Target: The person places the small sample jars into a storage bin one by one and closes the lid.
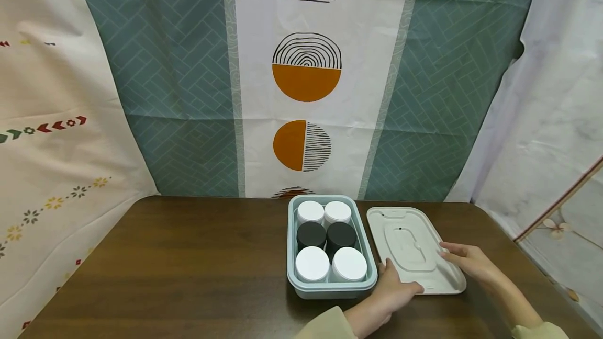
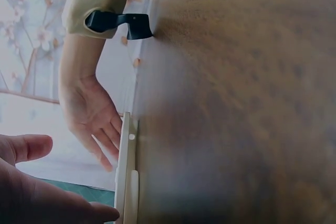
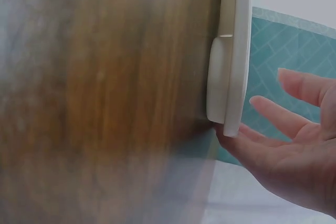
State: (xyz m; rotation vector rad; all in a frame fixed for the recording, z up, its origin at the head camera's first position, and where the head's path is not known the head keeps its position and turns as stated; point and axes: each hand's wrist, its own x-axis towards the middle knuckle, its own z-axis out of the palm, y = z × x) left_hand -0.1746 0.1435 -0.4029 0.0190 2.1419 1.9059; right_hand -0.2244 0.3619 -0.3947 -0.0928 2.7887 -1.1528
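Observation:
A cream plastic lid (image 1: 411,247) with a raised outline in its middle lies on the right part of the table. My left hand (image 1: 390,292) touches the near left corner of the lid, thumb stretched along its near edge. At the lid's right edge, the fingers of my right hand (image 1: 471,261) touch the rim. In the right wrist view, the right hand (image 3: 294,135) has loosely spread fingers, with some at the end of the lid (image 3: 239,61). Just left of the lid stands a light blue box (image 1: 292,245).
The box holds several jars in two columns: white-capped jars (image 1: 313,264) at the near and far ends and black-capped jars (image 1: 341,235) between. Brown wooden table (image 1: 179,260) stretches to the left. A patterned cloth (image 1: 188,77) hangs behind the table, with pale cloths (image 1: 556,119) at the sides.

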